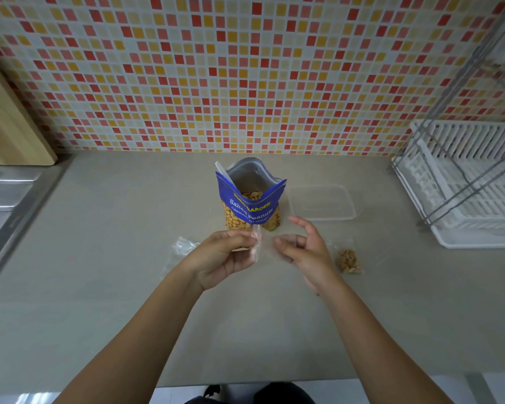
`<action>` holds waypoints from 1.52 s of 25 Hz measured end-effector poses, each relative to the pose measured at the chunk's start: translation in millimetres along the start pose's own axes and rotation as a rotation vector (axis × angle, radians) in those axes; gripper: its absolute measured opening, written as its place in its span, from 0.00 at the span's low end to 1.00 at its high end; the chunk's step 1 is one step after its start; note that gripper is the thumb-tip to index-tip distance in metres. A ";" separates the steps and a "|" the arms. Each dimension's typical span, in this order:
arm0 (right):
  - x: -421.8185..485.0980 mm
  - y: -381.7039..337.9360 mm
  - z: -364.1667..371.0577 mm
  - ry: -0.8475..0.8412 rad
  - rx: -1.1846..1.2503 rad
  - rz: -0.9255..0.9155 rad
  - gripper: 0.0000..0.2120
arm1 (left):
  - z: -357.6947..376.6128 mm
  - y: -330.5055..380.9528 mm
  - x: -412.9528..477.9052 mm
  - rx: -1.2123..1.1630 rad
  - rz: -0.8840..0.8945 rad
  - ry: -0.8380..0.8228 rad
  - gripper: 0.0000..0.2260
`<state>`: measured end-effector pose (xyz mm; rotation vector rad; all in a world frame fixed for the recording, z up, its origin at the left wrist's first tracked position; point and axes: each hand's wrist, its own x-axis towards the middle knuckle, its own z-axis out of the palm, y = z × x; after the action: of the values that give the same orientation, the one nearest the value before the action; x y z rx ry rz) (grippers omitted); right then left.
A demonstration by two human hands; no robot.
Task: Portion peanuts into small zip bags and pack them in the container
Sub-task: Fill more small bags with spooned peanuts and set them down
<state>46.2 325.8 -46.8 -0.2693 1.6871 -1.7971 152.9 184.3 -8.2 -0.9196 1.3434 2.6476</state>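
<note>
Our left hand (pixel 225 258) pinching an empty clear zip bag (pixel 256 243) in its fingers, our right hand (pixel 303 246) beside it with fingers loosely spread, open peanut pouch (pixel 251 199) upright behind, filled bag (pixel 347 260) and clear container (pixel 321 202) on the grey surface (pixel 99 258) to our right

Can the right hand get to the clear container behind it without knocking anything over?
Probably yes. The right hand is open and holds nothing, and the container sits just beyond it on bare counter. The peanut bag stands to the left of that path, and the filled small bag lies nearer the person.
</note>
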 end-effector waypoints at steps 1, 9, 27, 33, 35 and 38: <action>1.0 -2.4 1.5 -0.019 -0.025 -0.019 0.21 | 1.7 0.1 -0.2 -0.078 -0.019 -0.016 0.08; 2.4 -10.3 0.3 -0.027 -0.063 -0.033 0.22 | 1.1 4.7 0.6 0.213 0.235 0.165 0.08; -3.9 -40.7 21.9 0.221 0.210 0.181 0.04 | 8.2 24.0 -10.6 0.603 0.496 0.383 0.11; -6.7 -52.6 13.2 0.044 -0.963 -0.840 0.33 | 17.4 51.5 -15.5 0.764 0.510 0.426 0.09; -0.9 -62.1 18.6 -0.019 -1.184 -0.885 0.40 | 24.5 57.8 -18.0 0.862 0.543 0.409 0.07; 8.1 -69.3 27.9 0.021 -1.273 -0.921 0.40 | 34.1 62.6 -20.5 0.977 0.596 0.394 0.08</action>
<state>33.8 295.7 21.0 -1.7677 2.7512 -0.8568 135.3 175.2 63.3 -0.9613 2.9410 1.5958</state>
